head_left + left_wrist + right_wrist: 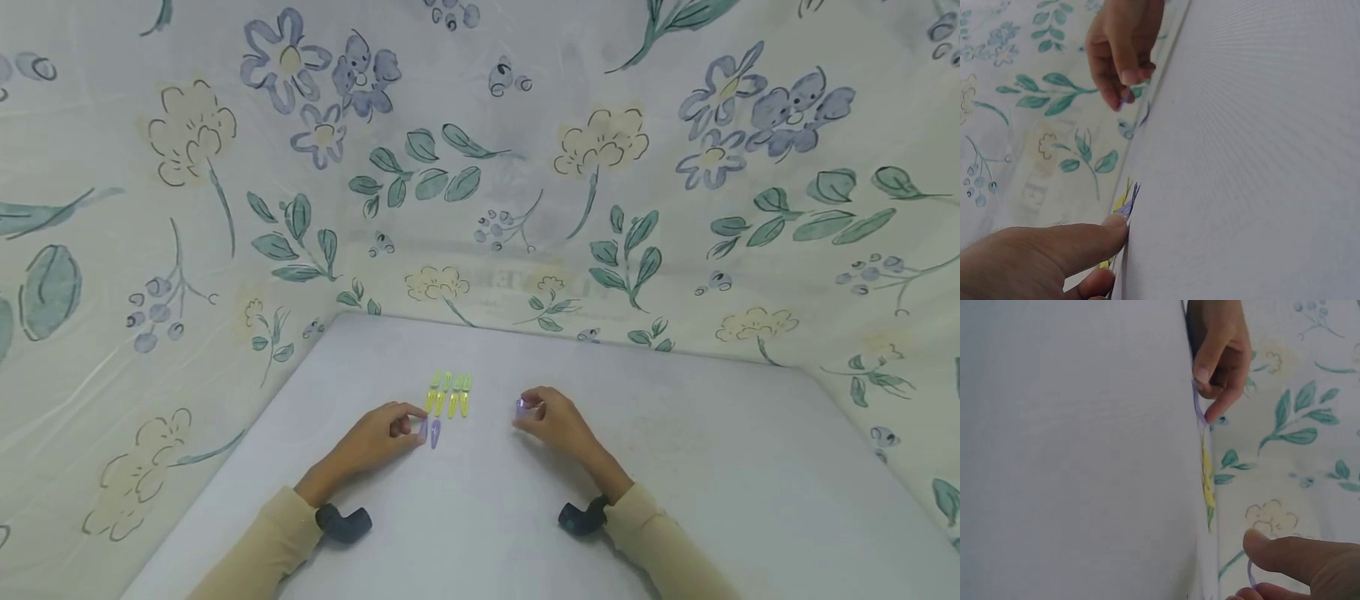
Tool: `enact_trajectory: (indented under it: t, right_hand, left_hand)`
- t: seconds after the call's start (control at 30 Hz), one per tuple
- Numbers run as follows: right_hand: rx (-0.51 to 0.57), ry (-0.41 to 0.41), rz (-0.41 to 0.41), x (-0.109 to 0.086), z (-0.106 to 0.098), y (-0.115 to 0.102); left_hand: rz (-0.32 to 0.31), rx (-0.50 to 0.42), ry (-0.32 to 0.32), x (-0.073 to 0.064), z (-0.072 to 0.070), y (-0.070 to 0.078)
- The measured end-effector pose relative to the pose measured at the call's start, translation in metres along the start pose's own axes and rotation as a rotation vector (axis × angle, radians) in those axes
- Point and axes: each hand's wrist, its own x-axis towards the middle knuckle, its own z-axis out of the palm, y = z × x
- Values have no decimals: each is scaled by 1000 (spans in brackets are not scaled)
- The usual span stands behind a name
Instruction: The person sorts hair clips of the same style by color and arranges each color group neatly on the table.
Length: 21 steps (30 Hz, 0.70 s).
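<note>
Small snap hair clips lie in rows on the white table. A row of green hair clips [458, 382] is farthest away, with a row of yellow hair clips [453, 405] just nearer. Below them lies a purple hair clip [436, 434]. My left hand [385, 435] pinches another purple hair clip [1197, 403] by its ends, between thumb and index finger, at the left of that one. Off to the right, my right hand [557, 422] holds a purple hair clip [1250, 574] between thumb and fingertips, above the table. One more purple clip [1144, 114] shows close under the right hand.
The white table [480, 517] reaches up to a floral sheet [480, 167] that hangs at the back and both sides. Dark wrist bands [345, 525] sit at both sleeve cuffs.
</note>
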Motion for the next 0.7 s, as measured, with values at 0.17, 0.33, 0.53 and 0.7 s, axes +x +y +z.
enact_trajectory:
  t: [0.17, 0.33, 0.53, 0.7]
  right_hand:
    - [15, -46, -47, -1, 8, -14]
    - [27, -122, -94, 0, 22, -28]
    - [59, -176, -139, 2, 36, -44]
    - [51, -194, -170, 4, 44, -55]
  left_hand:
    - [9, 3, -6, 0, -1, 0]
    - [4, 6, -10, 0, -2, 0]
    - [-15, 9, -18, 0, -2, -1]
    - [-18, 16, -21, 1, -2, -2]
